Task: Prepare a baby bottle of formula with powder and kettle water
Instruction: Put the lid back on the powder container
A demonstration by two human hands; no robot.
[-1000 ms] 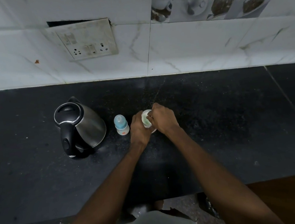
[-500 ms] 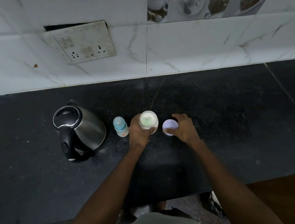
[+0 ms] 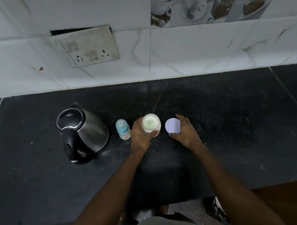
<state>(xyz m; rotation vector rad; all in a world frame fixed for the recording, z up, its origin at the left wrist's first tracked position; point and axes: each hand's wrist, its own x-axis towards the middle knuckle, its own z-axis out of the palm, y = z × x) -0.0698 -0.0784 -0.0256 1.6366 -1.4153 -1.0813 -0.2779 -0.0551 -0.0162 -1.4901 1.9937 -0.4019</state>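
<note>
Now, powder jar (image 3: 151,124) upright and uncapped, just right of baby bottle (image 3: 122,129), left hand (image 3: 140,135) wrapped round it; right hand (image 3: 185,131), fingers curled on lid (image 3: 172,126), sits nearer jar's open mouth, scoop (image 3: 149,124) inside.

The left hand (image 3: 140,135) is covering the near side of the open powder jar (image 3: 151,123), so its label is staying out of sight, and a greenish shape inside, perhaps a scoop, is showing too blurred to tell for sure. The print on the baby bottle (image 3: 122,129), left of centre, is reading too small. Along the top right edge, the decorative tile (image 3: 206,1) is getting cut off, and the bottom edge is cropping both forearms.
</note>
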